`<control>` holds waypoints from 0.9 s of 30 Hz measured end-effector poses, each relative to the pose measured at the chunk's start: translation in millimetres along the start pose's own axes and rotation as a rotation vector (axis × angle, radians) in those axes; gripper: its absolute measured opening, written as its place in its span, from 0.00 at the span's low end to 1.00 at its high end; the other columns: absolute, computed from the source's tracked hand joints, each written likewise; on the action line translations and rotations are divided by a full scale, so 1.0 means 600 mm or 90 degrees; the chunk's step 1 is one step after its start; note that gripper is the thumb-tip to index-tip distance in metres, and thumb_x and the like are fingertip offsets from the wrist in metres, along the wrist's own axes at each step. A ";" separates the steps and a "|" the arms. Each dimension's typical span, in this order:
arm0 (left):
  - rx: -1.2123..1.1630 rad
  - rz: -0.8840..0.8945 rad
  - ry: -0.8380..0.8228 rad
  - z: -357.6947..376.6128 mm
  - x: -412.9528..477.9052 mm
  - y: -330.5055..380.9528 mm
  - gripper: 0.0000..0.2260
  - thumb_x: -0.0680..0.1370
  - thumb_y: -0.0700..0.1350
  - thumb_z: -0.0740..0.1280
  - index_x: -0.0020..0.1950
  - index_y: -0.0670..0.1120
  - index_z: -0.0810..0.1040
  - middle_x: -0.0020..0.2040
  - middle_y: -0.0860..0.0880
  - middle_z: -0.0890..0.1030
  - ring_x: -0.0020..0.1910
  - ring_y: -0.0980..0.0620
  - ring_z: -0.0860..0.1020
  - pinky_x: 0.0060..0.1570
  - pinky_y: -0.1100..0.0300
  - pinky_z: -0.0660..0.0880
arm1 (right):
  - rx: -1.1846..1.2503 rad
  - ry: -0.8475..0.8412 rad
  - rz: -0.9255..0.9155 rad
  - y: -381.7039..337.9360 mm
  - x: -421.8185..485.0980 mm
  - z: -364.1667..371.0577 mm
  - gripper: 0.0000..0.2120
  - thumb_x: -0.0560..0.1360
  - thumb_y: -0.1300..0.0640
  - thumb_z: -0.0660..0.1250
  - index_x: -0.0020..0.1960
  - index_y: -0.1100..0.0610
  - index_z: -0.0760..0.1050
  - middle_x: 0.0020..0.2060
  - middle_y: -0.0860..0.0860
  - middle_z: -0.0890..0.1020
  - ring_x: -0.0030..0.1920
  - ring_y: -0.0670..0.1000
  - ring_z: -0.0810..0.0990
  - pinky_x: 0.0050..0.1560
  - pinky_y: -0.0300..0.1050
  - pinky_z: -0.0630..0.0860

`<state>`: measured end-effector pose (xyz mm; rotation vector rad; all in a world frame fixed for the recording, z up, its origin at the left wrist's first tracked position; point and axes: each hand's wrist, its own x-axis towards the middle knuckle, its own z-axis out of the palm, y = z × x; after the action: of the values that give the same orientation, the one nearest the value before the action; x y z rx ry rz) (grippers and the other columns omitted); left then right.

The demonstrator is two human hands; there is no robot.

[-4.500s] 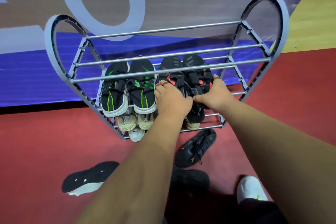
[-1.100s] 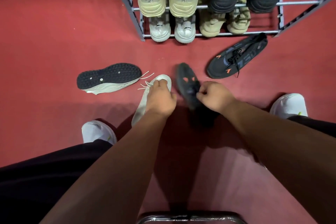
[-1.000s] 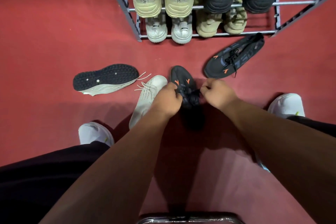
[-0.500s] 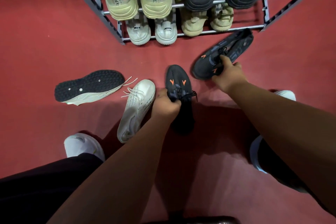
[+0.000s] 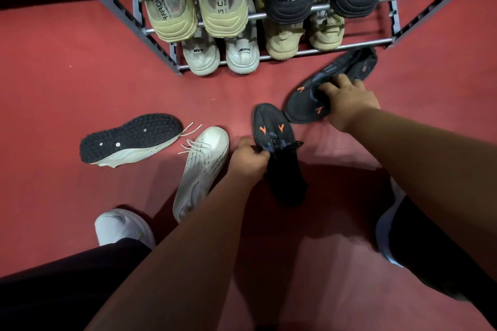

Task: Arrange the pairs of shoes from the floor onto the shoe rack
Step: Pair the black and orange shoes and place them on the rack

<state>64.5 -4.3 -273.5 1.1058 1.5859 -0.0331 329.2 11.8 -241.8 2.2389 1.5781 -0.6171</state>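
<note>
Both black shoes gripped: left hand (image 5: pixel 248 157) hides one's (image 5: pixel 279 153) side, right hand (image 5: pixel 347 101) another's (image 5: pixel 328 86) middle.

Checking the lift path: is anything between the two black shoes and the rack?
Nothing visible. Left hand and right hand each grip a black shoe; bare red floor lies before the shoe rack.

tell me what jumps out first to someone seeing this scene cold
Two bare hands each grip a black mesh sneaker with orange marks: left hand mid-floor, right hand nearer the grey metal shoe rack. Left of them, on the red floor, lies a white lace-up pair, one shoe tipped sole-out.
</note>
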 end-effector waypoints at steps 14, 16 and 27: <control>-0.113 0.023 -0.243 0.004 -0.035 0.059 0.18 0.82 0.36 0.67 0.68 0.54 0.76 0.59 0.54 0.82 0.61 0.53 0.79 0.62 0.62 0.75 | 0.057 -0.019 0.097 0.023 -0.016 -0.057 0.12 0.78 0.48 0.66 0.58 0.52 0.77 0.50 0.57 0.80 0.48 0.62 0.79 0.45 0.50 0.74; -0.121 -0.031 -0.290 0.006 -0.047 0.082 0.21 0.83 0.39 0.67 0.74 0.53 0.71 0.66 0.53 0.80 0.65 0.53 0.78 0.68 0.55 0.74 | 0.089 -0.019 0.108 0.016 -0.030 -0.074 0.10 0.76 0.47 0.67 0.53 0.52 0.77 0.47 0.55 0.79 0.46 0.60 0.77 0.45 0.48 0.73; -0.157 -0.038 -0.114 -0.066 -0.093 0.064 0.12 0.82 0.39 0.66 0.65 0.48 0.78 0.61 0.48 0.84 0.53 0.49 0.83 0.50 0.54 0.79 | 0.544 -0.058 0.241 -0.123 -0.142 -0.096 0.11 0.76 0.51 0.72 0.48 0.60 0.80 0.37 0.57 0.84 0.34 0.59 0.86 0.30 0.49 0.83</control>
<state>54.8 4.4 -196.1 0.8400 1.4204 0.0227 243.5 -3.1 -149.5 2.9161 0.8628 -1.4410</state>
